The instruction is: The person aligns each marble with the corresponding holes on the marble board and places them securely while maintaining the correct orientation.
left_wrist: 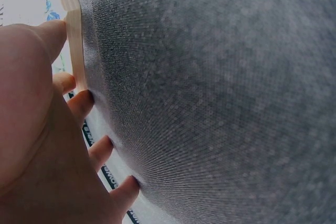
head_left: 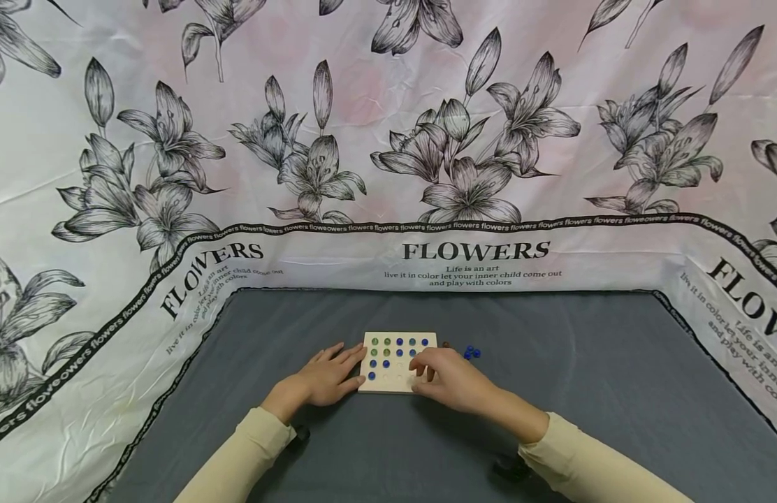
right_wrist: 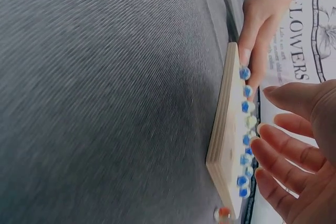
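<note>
Hovering over the board, the right hand, grip apart, is nearer the loose blue marbles, right of the board; the left hand, fingers spread, touches its left edge.

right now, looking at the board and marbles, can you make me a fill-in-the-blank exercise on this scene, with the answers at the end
In the head view, the person's left hand touches the ____-hand edge of the pale rectangular wooden board.
The loose cluster of shiny round blue marbles lies to the ____ of the board.
The shiny round marble in the board's top left corner is coloured ____.

Missing words: left; right; green.
</note>
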Available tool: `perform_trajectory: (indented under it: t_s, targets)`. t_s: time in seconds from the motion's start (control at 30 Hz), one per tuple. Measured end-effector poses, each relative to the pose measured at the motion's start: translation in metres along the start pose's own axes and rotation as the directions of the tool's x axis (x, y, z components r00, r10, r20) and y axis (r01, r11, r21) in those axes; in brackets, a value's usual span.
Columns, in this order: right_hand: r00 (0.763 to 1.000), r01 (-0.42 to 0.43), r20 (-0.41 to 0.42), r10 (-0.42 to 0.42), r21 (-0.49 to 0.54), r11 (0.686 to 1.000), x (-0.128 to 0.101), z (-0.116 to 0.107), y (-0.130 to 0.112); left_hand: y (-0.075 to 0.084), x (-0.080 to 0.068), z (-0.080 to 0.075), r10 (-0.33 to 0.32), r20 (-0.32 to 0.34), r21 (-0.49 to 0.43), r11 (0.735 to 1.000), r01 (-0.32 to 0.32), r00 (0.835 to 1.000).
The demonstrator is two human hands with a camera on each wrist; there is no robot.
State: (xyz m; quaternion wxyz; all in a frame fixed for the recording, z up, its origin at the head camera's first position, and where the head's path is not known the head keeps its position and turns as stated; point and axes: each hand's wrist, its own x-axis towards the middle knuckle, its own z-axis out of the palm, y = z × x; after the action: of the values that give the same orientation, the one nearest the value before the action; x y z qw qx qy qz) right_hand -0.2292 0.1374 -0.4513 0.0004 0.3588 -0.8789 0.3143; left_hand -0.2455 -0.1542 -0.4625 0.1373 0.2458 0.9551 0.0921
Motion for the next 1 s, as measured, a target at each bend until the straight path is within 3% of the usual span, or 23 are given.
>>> perform_trajectory:
  t_s: [0.23,0.57,1.0]
  targets:
    - [1.0,0.005,-0.006,-0.006,-0.039,0.999,-0.019,-0.012,0.011,-0.006,0.002,0.007,0.022,-0.019,-0.024,0.999,-0.022,1.0]
    - [1.0,-0.015,0.008,0.016,-0.044,0.999,-0.039,-0.028,0.023,0.0,-0.002,0.0,0.014,0.002,-0.016,1.0,-0.013,1.0]
    - [0.996,-0.065,-0.066,0.059,-0.101,0.993,-0.052,-0.045,0.045,-0.007,0.003,0.008,0.008,-0.016,-0.024,1.0,-0.008,1.0]
